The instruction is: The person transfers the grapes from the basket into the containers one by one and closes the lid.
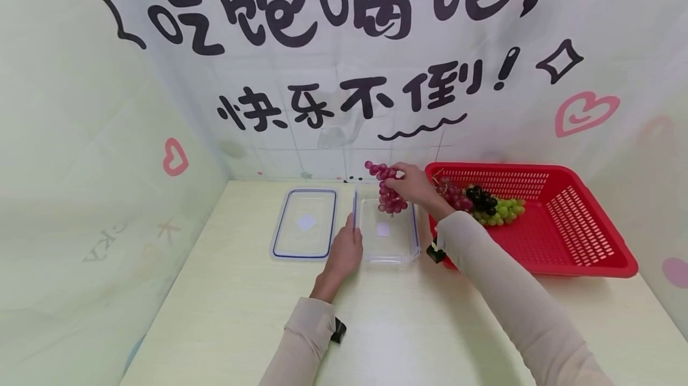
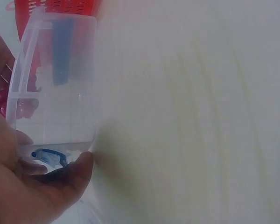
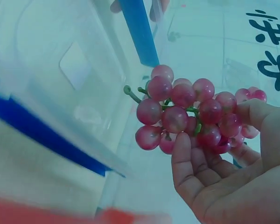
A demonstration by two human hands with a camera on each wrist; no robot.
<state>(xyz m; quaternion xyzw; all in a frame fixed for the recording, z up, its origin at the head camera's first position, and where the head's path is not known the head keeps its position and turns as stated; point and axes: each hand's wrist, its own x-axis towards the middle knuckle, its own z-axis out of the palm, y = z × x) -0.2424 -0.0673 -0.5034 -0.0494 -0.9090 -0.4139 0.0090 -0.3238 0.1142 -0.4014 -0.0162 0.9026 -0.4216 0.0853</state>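
Note:
My right hand (image 1: 412, 186) holds a bunch of pink-red grapes (image 1: 390, 189) above a clear plastic container (image 1: 383, 259). In the right wrist view, fingers and thumb are curled about the grapes (image 3: 175, 119), with a green stem end sticking out. My left hand (image 1: 344, 248) grips the left side of the container, which stands on the table with its blue side clips (image 3: 139, 32). In the left wrist view, the left thumb lies low by the container's clear wall (image 2: 56, 116), and part of the fingers is hidden.
Left of the container lies a clear lid (image 1: 304, 248) with a blue seal. On the right, a red plastic basket (image 1: 570, 254) holds red grapes (image 1: 457, 198), black grapes (image 1: 481, 199) and green grapes (image 1: 502, 211). A printed cloth wall (image 1: 322, 135) rises behind the table.

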